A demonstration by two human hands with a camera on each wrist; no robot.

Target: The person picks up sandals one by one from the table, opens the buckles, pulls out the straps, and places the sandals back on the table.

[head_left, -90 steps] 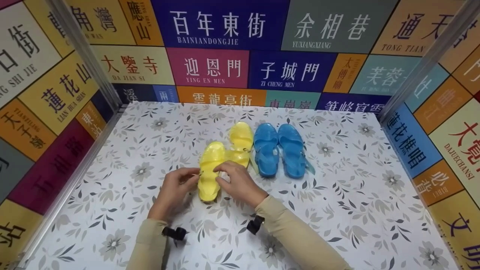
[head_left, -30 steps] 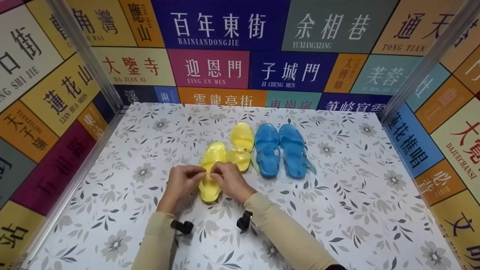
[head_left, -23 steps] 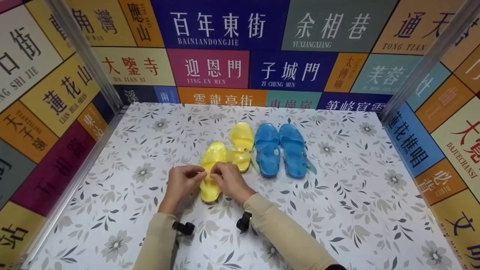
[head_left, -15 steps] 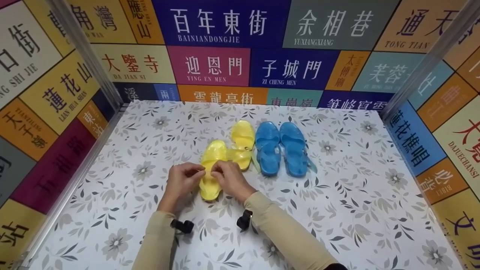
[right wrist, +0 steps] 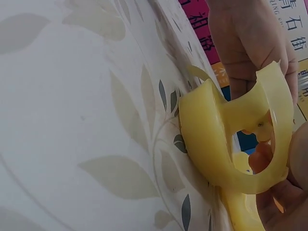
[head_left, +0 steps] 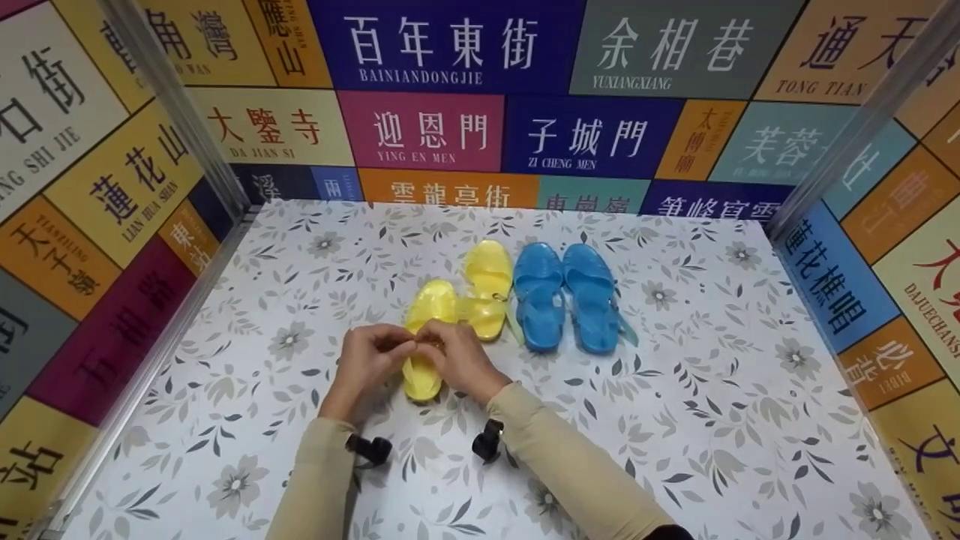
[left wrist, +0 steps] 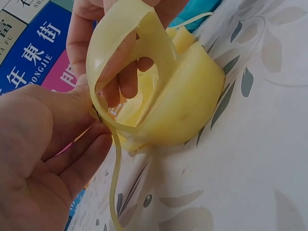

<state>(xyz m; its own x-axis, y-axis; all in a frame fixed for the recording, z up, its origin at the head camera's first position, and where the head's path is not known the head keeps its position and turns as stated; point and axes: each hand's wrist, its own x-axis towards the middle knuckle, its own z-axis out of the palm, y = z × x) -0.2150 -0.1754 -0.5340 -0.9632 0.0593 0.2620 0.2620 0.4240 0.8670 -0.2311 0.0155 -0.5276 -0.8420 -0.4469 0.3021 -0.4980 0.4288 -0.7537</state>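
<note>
In the head view a yellow sandal [head_left: 433, 298] lies on the table, toe pointing away. My left hand [head_left: 367, 365] and right hand [head_left: 465, 361] meet above its rear half, fingertips together. In the left wrist view, the left thumb and fingers pinch the sandal's ankle strap [left wrist: 108, 45] near a small dark buckle, and the strap's thin loose end [left wrist: 116, 178] hangs down. The right wrist view shows the strap raised in a loop over the heel [right wrist: 199, 137], with my right fingers [right wrist: 284, 192] gripping it. The fingertips partly hide the buckle.
A second yellow sandal [head_left: 489, 274] lies right of the first, its strap spread out. Two blue sandals [head_left: 538, 300] stand side by side farther right. The flowered table surface [head_left: 675, 435] is bounded by sign-printed panels [head_left: 427, 131] at the back and sides.
Three seconds ago the hands were apart on either side of the sandal. They have come together over its rear half, and the last small gap between the fingertips has closed.
</note>
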